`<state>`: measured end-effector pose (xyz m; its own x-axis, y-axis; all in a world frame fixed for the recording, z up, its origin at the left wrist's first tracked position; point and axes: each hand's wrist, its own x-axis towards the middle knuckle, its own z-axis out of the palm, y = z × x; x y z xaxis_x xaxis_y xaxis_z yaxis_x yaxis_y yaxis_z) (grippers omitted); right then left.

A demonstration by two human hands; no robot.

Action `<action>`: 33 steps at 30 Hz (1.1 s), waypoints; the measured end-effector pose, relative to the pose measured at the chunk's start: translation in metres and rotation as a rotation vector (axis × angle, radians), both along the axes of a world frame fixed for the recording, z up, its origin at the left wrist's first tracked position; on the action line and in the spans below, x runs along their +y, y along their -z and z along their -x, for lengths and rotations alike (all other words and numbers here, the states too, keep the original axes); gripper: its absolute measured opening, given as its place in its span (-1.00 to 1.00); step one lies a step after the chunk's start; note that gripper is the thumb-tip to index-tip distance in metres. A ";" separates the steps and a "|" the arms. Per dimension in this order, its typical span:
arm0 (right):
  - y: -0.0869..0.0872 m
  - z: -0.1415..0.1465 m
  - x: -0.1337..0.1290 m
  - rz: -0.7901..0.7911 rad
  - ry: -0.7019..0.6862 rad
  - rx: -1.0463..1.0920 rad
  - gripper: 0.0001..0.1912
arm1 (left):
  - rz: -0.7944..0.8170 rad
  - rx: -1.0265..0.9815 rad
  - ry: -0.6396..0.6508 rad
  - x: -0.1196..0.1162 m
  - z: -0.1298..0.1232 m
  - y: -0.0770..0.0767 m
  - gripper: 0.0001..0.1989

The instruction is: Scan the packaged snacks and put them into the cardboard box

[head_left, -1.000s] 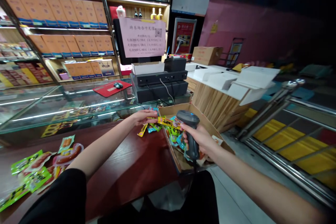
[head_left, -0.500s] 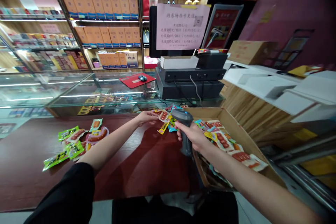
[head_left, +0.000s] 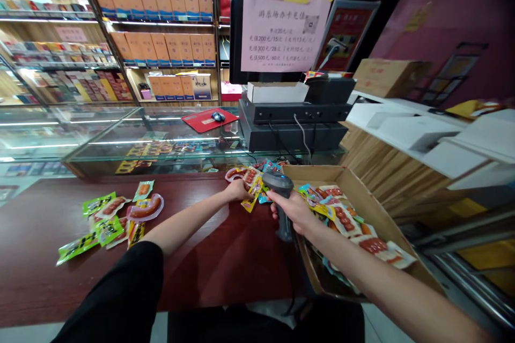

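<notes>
My right hand [head_left: 296, 209] is wrapped round the grip of a dark handheld barcode scanner [head_left: 278, 181], its head over the edge of a small pile of snack packets. My left hand [head_left: 238, 191] is at the left side of this pile, fingers closed at the edge of a yellow snack packet [head_left: 253, 196]; the fingertips are partly hidden. Just beyond it lie a curved sausage packet [head_left: 234, 172] and a packet of small red sausages [head_left: 251, 175]. To the left, a second group holds green packets [head_left: 109, 231] and a curved sausage pack [head_left: 145, 209].
An open cardboard box [head_left: 372, 201] with several sausage packets stands at the right. Behind the dark red table [head_left: 193, 268] are a glass counter [head_left: 161, 118], a red mouse pad [head_left: 203, 121] and a till [head_left: 293, 136]. A white unit [head_left: 418, 134] stands at the right.
My left hand has moved from the red sausage packet down toward the yellow packet, uncovering the curved sausage packet behind it. My right hand keeps the scanner in nearly the same place. The view has shifted slightly.
</notes>
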<state>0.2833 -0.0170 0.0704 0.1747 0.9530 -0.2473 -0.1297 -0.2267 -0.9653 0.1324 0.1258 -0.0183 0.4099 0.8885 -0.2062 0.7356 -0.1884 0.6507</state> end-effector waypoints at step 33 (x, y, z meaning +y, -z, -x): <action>0.002 0.059 0.002 0.016 -0.322 -0.231 -0.77 | 0.457 -0.426 -0.310 -0.013 0.176 -0.081 -0.43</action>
